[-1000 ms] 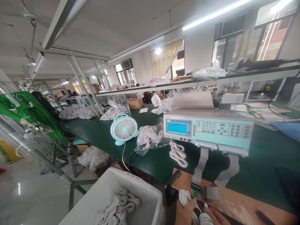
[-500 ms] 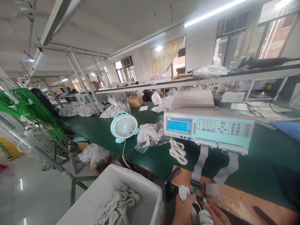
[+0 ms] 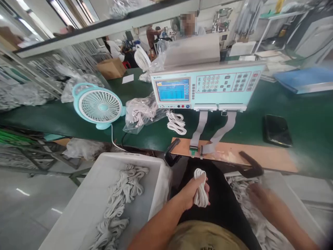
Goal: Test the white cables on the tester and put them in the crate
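Note:
My left hand (image 3: 191, 190) is wrapped round a bundled white cable (image 3: 201, 198), held above my lap. On the right, my right hand (image 3: 258, 196) is over a bin of bundled white cables (image 3: 244, 189); motion smears its fingers, so their grip is unclear. Ahead of both hands, small connectors (image 3: 194, 148) sit on a brown board (image 3: 223, 152) at the table edge. Grey ribbon cables (image 3: 199, 126) run from them to a light-blue tester (image 3: 208, 86) with a lit screen. Another bundled white cable (image 3: 176, 123) lies on the table before the tester.
A white bin (image 3: 156, 194) with several cable bundles stands left of my lap. Black clamps (image 3: 173, 152) grip the board edge. On the green table are a fan (image 3: 100, 106), a bagged cable bundle (image 3: 142, 113) and a dark phone-like slab (image 3: 278, 130). People sit beyond.
My view has tilted down. Both hands have left the connectors at the board: the left has drawn back over my lap with a cable bundle, the right has swung to the right-hand bin.

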